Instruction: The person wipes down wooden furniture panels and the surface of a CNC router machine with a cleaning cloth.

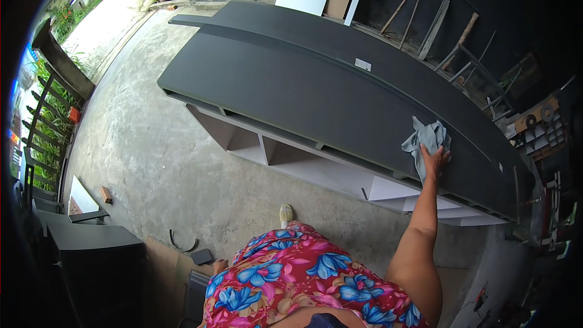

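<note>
Near the right-hand end of a long, dark grey flat panel (273, 79), a crumpled grey-blue cloth (428, 136) is pressed against the surface by the right hand (434, 161). The fabric is gripped in a bunch under the fingers, apparently so that soft folds lie between skin and board, while a loose corner is trailed towards the near edge. The right arm is stretched well forward, a reach probably called for by the panel's breadth. By the left hip, the left hand (220, 265) is partly hidden by a red dress with blue flowers (328, 264); whether it is open or closed cannot be told, though no contact with the panel is made by it.

Beneath the panel, pale compartments (246, 144) are faced towards the wearer, and the whole unit is carried just above the grey concrete floor (139, 164). A long, narrow dark strip (191, 20) is laid lengthwise across the top, its far-left end projected beyond the edge, perhaps simply because of its length.
</note>
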A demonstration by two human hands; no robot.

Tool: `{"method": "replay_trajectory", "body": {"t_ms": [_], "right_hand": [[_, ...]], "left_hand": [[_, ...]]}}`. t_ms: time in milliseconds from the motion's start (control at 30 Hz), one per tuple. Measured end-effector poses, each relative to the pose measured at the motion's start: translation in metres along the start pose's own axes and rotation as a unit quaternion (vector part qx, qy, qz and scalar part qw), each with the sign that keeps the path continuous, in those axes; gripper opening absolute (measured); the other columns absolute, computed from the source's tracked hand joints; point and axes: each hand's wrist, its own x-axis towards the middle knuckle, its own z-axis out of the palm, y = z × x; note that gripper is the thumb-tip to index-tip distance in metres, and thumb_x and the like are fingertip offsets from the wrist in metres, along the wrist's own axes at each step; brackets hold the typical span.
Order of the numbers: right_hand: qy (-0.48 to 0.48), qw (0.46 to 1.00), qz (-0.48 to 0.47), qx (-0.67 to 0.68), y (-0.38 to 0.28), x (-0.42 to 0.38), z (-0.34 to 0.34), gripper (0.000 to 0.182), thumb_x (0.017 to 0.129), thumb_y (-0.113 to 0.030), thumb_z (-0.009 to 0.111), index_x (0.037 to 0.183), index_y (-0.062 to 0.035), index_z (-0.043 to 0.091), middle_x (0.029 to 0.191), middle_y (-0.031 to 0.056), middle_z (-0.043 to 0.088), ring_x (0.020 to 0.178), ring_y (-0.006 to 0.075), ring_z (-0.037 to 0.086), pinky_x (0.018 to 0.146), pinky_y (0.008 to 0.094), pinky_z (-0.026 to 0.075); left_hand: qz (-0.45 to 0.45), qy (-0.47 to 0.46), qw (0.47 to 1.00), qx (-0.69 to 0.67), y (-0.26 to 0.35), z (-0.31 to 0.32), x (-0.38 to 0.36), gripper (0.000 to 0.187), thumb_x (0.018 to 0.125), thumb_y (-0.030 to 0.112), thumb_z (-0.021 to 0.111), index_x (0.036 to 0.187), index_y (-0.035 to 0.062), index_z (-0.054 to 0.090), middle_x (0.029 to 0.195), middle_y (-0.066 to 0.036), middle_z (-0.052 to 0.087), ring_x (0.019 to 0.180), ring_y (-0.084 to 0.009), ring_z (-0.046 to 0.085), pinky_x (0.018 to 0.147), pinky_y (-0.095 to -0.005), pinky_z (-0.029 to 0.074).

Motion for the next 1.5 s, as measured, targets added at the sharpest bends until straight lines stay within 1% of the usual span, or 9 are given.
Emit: {"method": "replay_trajectory", "body": {"t_ms": [300, 400, 533, 767, 1033, 1167, 1333, 1433, 1500], "right_hand": [[-0.012, 1.0, -0.027, -0.003, -0.126, 0.01, 0.023, 0.084, 0.072, -0.063, 0.056, 0.127, -0.0012, 0.044, 0.134, 0.0267, 0.034, 0.127, 0.0414, 0.03, 0.1, 0.0514, 0.032], [-0.02, 0.997, -0.062, 0.045, -0.19, -0.021, 0.039, 0.083, 0.073, -0.062, 0.056, 0.126, 0.0009, 0.044, 0.135, 0.0306, 0.029, 0.128, 0.0458, 0.025, 0.106, 0.0511, 0.02], [-0.026, 0.984, -0.154, 0.085, -0.287, -0.076, 0.057, 0.077, 0.074, -0.056, 0.058, 0.124, 0.0009, 0.046, 0.136, 0.0306, 0.027, 0.127, 0.0477, 0.024, 0.105, 0.0533, 0.019], [-0.028, 0.899, -0.362, 0.243, -0.486, -0.207, 0.081, 0.046, 0.077, -0.035, 0.064, 0.108, -0.0025, 0.058, 0.127, 0.0209, 0.042, 0.121, 0.0373, 0.034, 0.099, 0.0484, 0.028], [-0.073, 0.791, -0.5, 0.345, -0.659, -0.379, 0.083, 0.035, 0.069, -0.014, 0.067, 0.101, -0.0017, 0.057, 0.111, 0.0178, 0.053, 0.103, 0.0338, 0.049, 0.09, 0.0429, 0.04], [-0.104, 0.717, -0.543, 0.425, -0.699, -0.465, 0.084, 0.03, 0.071, -0.008, 0.062, 0.1, 0.0001, 0.056, 0.112, 0.0187, 0.053, 0.105, 0.0354, 0.049, 0.088, 0.0413, 0.041], [-0.409, 0.605, -0.405, 0.55, -0.708, -0.54, 0.063, 0.025, 0.077, -0.011, 0.061, 0.099, 0.0004, 0.056, 0.095, 0.0198, 0.06, 0.092, 0.0333, 0.058, 0.082, 0.0376, 0.044], [-0.388, 0.569, -0.344, 0.638, -0.696, -0.518, 0.035, 0.027, 0.082, -0.012, 0.06, 0.105, -0.0001, 0.056, 0.099, 0.0167, 0.061, 0.093, 0.0254, 0.059, 0.083, 0.0348, 0.044], [-0.27, 0.615, -0.347, 0.654, -0.675, -0.471, 0.028, 0.031, 0.081, -0.015, 0.061, 0.108, 0.0013, 0.055, 0.099, 0.0194, 0.06, 0.094, 0.0301, 0.06, 0.079, 0.0355, 0.045]], "left_hand": [[0.014, 0.042, 0.978, -0.202, 0.134, -0.009, -0.021, 0.044, 0.081, 0.019, 0.059, 0.118, -0.0034, 0.054, 0.094, -0.016, 0.065, 0.083, -0.0194, 0.063, 0.07, -0.0294, 0.05], [0.061, 0.021, 0.991, -0.121, 0.106, -0.005, 0.039, 0.044, 0.08, 0.023, 0.062, 0.115, -0.0029, 0.056, 0.093, -0.015, 0.065, 0.083, -0.019, 0.062, 0.071, -0.0293, 0.05], [0.167, -0.04, 0.98, -0.101, 0.06, -0.014, 0.111, 0.049, 0.078, 0.019, 0.059, 0.118, -0.0084, 0.051, 0.091, -0.015, 0.064, 0.079, -0.0238, 0.064, 0.065, -0.0314, 0.051], [0.078, 0.019, 0.995, -0.067, 0.077, -0.1, 0.128, 0.048, 0.078, 0.018, 0.059, 0.117, -0.0083, 0.051, 0.091, -0.015, 0.064, 0.079, -0.0237, 0.064, 0.065, -0.0315, 0.051], [0.036, 0.057, 0.992, -0.108, 0.065, -0.221, 0.152, 0.047, 0.078, 0.018, 0.059, 0.116, -0.0082, 0.052, 0.09, -0.016, 0.064, 0.078, -0.0235, 0.063, 0.064, -0.0317, 0.051], [0.021, 0.051, 0.994, -0.098, 0.045, -0.25, 0.171, 0.046, 0.077, 0.018, 0.059, 0.115, -0.0081, 0.053, 0.09, -0.016, 0.064, 0.078, -0.0234, 0.063, 0.064, -0.0318, 0.051], [0.014, 0.037, 0.995, -0.091, 0.035, -0.268, 0.193, 0.046, 0.077, 0.018, 0.058, 0.115, -0.008, 0.053, 0.09, -0.016, 0.064, 0.077, -0.0233, 0.063, 0.064, -0.0319, 0.051], [0.013, 0.033, 0.994, -0.105, 0.033, -0.276, 0.199, 0.045, 0.077, 0.018, 0.058, 0.114, -0.0079, 0.054, 0.09, -0.016, 0.064, 0.077, -0.0233, 0.063, 0.064, -0.0319, 0.051], [0.011, 0.031, 0.992, -0.122, 0.036, -0.28, 0.2, 0.045, 0.077, 0.018, 0.058, 0.114, -0.0079, 0.054, 0.089, -0.016, 0.065, 0.077, -0.0232, 0.063, 0.064, -0.032, 0.051]]}}
